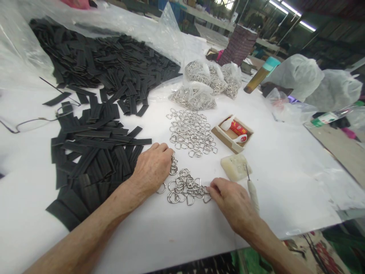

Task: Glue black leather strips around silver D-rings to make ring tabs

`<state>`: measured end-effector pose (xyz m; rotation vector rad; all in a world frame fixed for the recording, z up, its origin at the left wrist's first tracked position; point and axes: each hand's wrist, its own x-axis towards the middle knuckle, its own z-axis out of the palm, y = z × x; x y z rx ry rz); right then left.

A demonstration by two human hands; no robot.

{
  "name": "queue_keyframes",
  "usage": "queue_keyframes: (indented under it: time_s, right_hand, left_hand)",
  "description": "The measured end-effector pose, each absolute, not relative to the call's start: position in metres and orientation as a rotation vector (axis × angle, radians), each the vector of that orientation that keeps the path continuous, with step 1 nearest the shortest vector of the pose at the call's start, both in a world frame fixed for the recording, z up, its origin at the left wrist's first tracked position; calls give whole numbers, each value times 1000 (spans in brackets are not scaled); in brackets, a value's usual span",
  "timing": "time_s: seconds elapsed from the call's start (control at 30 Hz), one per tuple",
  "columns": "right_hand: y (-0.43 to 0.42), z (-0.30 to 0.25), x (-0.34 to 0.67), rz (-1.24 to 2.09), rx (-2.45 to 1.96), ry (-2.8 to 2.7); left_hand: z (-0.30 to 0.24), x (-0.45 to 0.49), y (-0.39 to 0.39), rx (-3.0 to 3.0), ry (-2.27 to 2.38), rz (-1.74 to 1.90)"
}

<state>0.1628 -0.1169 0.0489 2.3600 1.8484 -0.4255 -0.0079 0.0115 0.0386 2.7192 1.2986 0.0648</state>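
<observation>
My left hand (154,165) is closed, knuckles up, beside a few metal rings (173,167). Its fingertips are hidden, so what they grip does not show. My right hand (232,201) pinches a metal D-ring (207,197) at the right edge of a small heap of D-rings (185,186) lying between my hands. Beyond the heap, more D-rings (192,131) are spread over the white table. Black webbing strips (99,160) lie in a loose pile left of my left hand. An awl with a pale handle (253,194) leans on a whitish wax-like block (232,167) near my right hand.
A small cardboard box (232,133) holds white and red items. Clear bags of metal rings (194,97) stand farther back, near a bottle with a teal cap (261,76). A large black strip pile (108,61) lies far left. Eyeglasses (37,121) rest on the table (159,236).
</observation>
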Motion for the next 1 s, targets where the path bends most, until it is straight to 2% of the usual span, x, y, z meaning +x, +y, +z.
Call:
queue_keyframes:
  time_s: [0.73,0.83,1.0]
  right_hand:
    - [-33,37,169,-58,2288,2057]
    - [-52,44,171,-139,2286,2158]
    - [-92,50,178,-543,2106,2394]
  left_hand:
    - [41,-9,11,2722,1300,53]
    - [40,-9,11,2725,1286,72]
    - [39,-9,11,2719,1293,68]
